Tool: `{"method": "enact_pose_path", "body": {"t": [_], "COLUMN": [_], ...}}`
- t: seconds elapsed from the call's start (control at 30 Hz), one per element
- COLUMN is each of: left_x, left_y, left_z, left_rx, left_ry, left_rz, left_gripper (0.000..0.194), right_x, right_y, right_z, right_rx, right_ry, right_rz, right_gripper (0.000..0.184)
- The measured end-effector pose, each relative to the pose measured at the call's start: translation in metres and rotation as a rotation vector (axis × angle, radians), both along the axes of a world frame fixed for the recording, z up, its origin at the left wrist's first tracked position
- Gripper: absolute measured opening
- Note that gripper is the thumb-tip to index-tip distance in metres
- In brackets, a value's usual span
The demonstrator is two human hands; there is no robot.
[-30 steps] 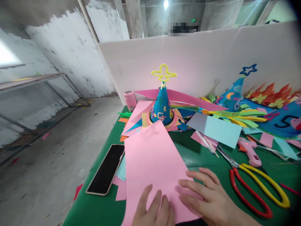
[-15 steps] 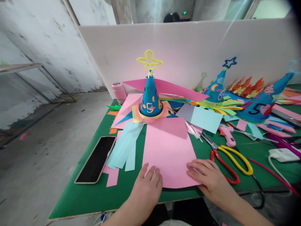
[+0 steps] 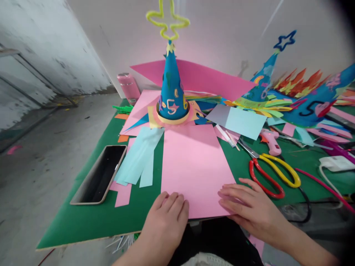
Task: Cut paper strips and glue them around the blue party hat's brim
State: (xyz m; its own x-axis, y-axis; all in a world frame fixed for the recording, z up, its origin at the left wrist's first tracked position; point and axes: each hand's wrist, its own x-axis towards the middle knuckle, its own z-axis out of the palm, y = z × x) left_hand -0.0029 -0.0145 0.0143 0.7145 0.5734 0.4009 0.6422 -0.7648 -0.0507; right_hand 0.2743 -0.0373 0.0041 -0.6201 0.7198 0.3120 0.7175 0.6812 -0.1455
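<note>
A pink paper sheet [image 3: 191, 162] lies flat on the green table [image 3: 91, 218], its near edge at the table's front. My left hand [image 3: 166, 218] rests on the sheet's near left corner, fingers flat and together. My right hand [image 3: 249, 207] lies on the near right corner with fingers stretched out. Neither hand holds anything. Just beyond the sheet stands a blue cone hat [image 3: 172, 92] with a yellow pipe-cleaner topper [image 3: 166, 22].
Red and yellow scissors [image 3: 269, 173] lie right of the sheet, with a pink glue gun [image 3: 270, 142] behind. A black phone [image 3: 100, 179] and light blue paper strips [image 3: 140, 157] lie to the left. More decorated hats and coloured scraps crowd the back right. A white board stands behind.
The pink sheet has been turned square and laid flat on the table. Both hands slid to its near corners. The view tilted down and closer.
</note>
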Motion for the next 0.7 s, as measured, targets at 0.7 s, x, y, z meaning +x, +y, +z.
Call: {"method": "enact_pose_path", "body": {"t": [0.7], "left_x": [0.000], "left_y": [0.016], "left_z": [0.011], "left_rx": [0.030], "left_ry": [-0.018], "left_rz": [0.135], "left_gripper": [0.027], "right_x": [-0.011], "right_y": [0.038], "right_z": [0.014], "right_rx": [-0.632], "right_ry": [0.280], "right_rz": [-0.337], "right_gripper": [0.025]}}
